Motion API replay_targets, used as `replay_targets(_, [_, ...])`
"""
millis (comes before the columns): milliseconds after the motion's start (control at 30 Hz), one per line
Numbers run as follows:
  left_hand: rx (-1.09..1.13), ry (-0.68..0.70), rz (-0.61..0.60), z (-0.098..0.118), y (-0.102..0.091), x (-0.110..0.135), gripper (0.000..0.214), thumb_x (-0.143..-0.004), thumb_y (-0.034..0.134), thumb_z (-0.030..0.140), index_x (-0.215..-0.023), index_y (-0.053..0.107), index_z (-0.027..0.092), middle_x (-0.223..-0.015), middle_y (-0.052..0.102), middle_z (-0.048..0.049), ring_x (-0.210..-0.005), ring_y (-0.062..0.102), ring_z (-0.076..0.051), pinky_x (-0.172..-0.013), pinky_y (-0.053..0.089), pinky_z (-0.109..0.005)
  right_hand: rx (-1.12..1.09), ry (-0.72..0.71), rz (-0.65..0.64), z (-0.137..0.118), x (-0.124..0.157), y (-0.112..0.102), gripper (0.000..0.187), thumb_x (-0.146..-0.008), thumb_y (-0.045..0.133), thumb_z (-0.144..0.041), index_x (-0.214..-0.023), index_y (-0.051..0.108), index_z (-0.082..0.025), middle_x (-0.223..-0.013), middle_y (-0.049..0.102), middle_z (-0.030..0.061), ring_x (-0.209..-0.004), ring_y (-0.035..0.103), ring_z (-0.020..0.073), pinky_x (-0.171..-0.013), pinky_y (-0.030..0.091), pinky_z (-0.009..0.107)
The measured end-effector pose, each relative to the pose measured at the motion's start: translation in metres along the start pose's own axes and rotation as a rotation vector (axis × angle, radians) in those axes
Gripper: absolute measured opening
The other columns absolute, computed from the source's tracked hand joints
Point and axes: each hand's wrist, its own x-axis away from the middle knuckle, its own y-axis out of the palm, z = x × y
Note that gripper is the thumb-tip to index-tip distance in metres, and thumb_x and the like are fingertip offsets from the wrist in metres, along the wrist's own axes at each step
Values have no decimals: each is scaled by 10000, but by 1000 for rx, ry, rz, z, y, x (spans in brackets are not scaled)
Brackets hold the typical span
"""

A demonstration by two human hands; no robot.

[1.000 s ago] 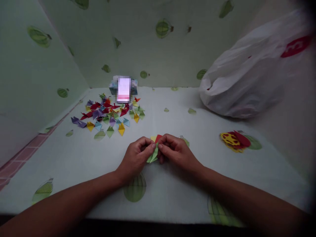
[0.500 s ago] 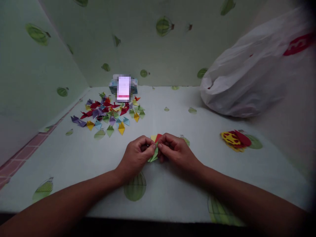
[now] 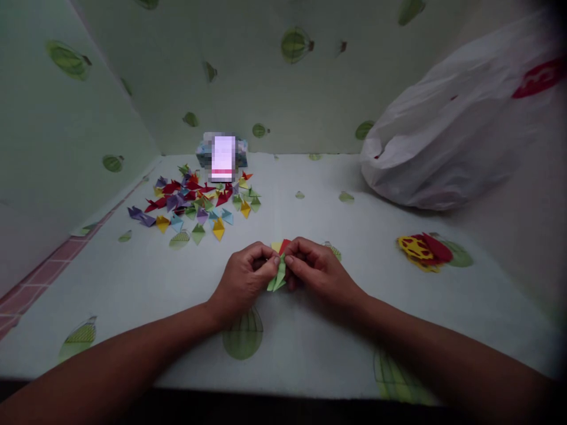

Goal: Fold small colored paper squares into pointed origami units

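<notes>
Left hand (image 3: 244,273) and right hand (image 3: 318,270) pinching green paper (image 3: 277,278), folded papers (image 3: 191,210) beyond, white bag (image 3: 436,141) rightward

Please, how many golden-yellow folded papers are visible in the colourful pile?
3 visible: a left piece and a middle piece at the front of the pile, and a right piece slightly farther back. More may be hidden in the overlap.

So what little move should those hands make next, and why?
Perhaps a gentle press along a fold: the left hand and right hand meet at the folded green paper, thumbs close together on it, while its lower end spreads into separate points.
</notes>
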Motion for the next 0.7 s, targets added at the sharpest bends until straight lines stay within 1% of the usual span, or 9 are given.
replay_targets(167, [34,5,-24,-3,0,-1,212,-852,604,350,-778,615,152,-705,559,10,-647,480,-115,-604,386,-244,8,-7,14,1,-1,-1,120,-888,540,-256,-787,529,-191,-579,585,-33,-517,555,107,-539,438,250])
replay_targets(300, [60,-22,-17,-4,0,0,185,-835,630,340,-814,592,160,-695,545,23,-609,471,-102,-566,368,-231,64,-27,29,2,0,0,122,-881,543,-239,-770,534,-190,-575,580,-32,-516,541,105,-531,422,247])
replay_targets(400, [17,-4,-2,-5,0,0,173,-832,626,324,-801,588,158,-675,536,26,-587,458,-97,-543,355,-226,83,-33,28,2,0,0,126,-880,540,-233,-762,532,-191,-579,578,-31,-519,542,106,-528,417,246])
replay_targets(533, [-49,27,20,-5,0,1,153,-825,612,299,-784,601,152,-683,546,17,-602,464,-102,-551,368,-230,84,-38,23,3,0,1,123,-879,540,-232,-764,530,-189,-578,575,-30,-520,535,108,-531,415,249])
replay_targets(700, [-10,-9,-6,-4,0,1,177,-840,593,318,-779,595,152,-674,529,25,-602,448,-102,-559,359,-235,50,-25,5,2,-1,0,118,-884,537,-237,-779,541,-183,-571,576,-31,-523,542,110,-535,420,248])
